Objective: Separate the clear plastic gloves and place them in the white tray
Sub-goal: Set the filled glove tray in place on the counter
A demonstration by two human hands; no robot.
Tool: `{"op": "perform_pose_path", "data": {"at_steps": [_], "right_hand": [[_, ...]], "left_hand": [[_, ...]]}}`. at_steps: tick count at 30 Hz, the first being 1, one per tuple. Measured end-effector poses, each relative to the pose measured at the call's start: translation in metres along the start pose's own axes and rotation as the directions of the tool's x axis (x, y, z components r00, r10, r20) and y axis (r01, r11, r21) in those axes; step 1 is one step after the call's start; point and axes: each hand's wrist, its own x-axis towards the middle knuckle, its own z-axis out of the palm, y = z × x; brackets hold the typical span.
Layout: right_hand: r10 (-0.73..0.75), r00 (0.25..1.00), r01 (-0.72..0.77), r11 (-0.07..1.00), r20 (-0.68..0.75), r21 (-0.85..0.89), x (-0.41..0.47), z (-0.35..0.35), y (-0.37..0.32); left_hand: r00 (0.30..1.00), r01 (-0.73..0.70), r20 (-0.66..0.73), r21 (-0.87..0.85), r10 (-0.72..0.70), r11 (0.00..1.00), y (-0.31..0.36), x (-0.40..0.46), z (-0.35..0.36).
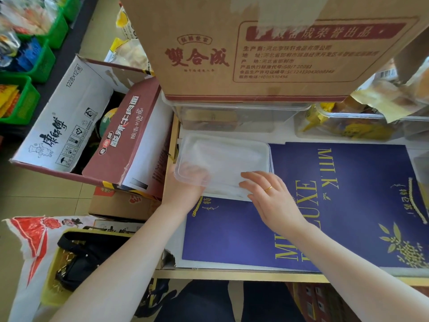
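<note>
My left hand (185, 182) gripped the near-left corner of the white tray (255, 147), fingers curled underneath and showing through the translucent plastic, thumb on the outer edge. My right hand (271, 196) lay relaxed, fingers nearly straight, resting on the tray's near rim, their tips reaching over the pale film inside. It pinched nothing that I could make out.

The tray sat just ahead of both hands, at the left end of the worktop, its near edge overlapping the blue milk carton (336, 205) lying flat beneath it. Its long axis ran left to right, across my reach, so the near long side faced me and either hand could get in over it.

The clear plastic gloves (227, 163) appeared to be the whitish, crinkled layer lying in the tray; it was too faint to count sheets or tell whether any were parted. I judged the right hand the nearer to them, its fingertips already over the film, while the left steadied the tray. A clear plastic bin (232, 117) stood just beyond, under a large cardboard box (255, 47).
</note>
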Motion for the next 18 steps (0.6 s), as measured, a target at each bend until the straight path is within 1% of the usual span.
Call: {"op": "perform_pose_path", "data": {"at_steps": [1,3,4,5,8,9,10,11,12,13,14,15,16,17,18], "right_hand": [[0.003,1.000,-0.003,1.000,0.005,-0.007,-0.002,0.003,0.000],[0.013,1.000,-0.013,1.000,0.003,-0.009,-0.006,0.010,-0.001],[0.016,1.000,-0.016,1.000,0.000,-0.013,-0.007,0.013,-0.002],[0.019,1.000,-0.020,1.000,-0.006,-0.020,-0.008,0.016,-0.003],[0.023,1.000,-0.023,0.999,-0.013,-0.041,-0.014,0.026,-0.002],[0.019,1.000,-0.020,0.999,-0.008,-0.045,-0.016,0.028,-0.002],[0.012,1.000,-0.013,0.999,-0.004,-0.050,-0.017,0.030,-0.001],[0.003,1.000,-0.003,0.998,-0.001,-0.056,-0.017,0.030,0.000],[-0.009,1.000,0.009,0.998,0.002,-0.066,-0.018,0.031,0.001],[-0.024,1.000,0.025,0.996,0.008,-0.081,-0.019,0.031,0.002],[-0.039,0.999,0.041,0.994,0.020,-0.097,-0.020,0.031,0.003],[-0.052,0.998,0.055,0.993,0.034,-0.109,-0.021,0.031,0.004],[-0.058,0.997,0.064,0.992,0.050,-0.113,-0.021,0.032,0.005],[-0.059,0.996,0.066,0.991,0.061,-0.115,-0.022,0.031,0.006],[-0.054,0.996,0.062,0.991,0.069,-0.116,-0.022,0.031,0.006]], "left_hand": [[0.998,-0.055,0.020,0.029,0.054,0.998,0.001,0.000,-0.002],[0.984,-0.177,0.002,0.013,0.177,0.984,0.002,-0.005,-0.006],[0.975,-0.223,0.015,0.026,0.222,0.975,0.002,-0.010,-0.010],[0.973,-0.233,0.011,0.030,0.232,0.972,-0.003,-0.016,-0.008],[0.988,-0.148,-0.038,0.016,0.149,0.989,-0.022,-0.040,-0.008],[0.985,-0.152,-0.081,-0.026,0.149,0.988,-0.027,-0.048,-0.008],[0.986,-0.143,-0.097,-0.120,0.132,0.982,-0.029,-0.056,-0.010],[0.993,-0.092,-0.099,-0.254,0.069,0.963,-0.027,-0.061,-0.012],[0.996,0.021,-0.071,-0.396,-0.054,0.918,-0.022,-0.065,-0.016],[0.979,0.162,-0.018,-0.529,-0.202,0.833,-0.015,-0.068,-0.020],[0.940,0.296,0.063,-0.638,-0.335,0.711,-0.009,-0.069,-0.020],[0.895,0.382,0.128,-0.712,-0.426,0.589,-0.005,-0.068,-0.020],[0.860,0.423,0.148,-0.743,-0.489,0.518,-0.001,-0.065,-0.021],[0.838,0.436,0.137,-0.750,-0.528,0.498,0.000,-0.059,-0.022],[0.829,0.442,0.128,-0.746,-0.544,0.499,0.001,-0.052,-0.024]]}}
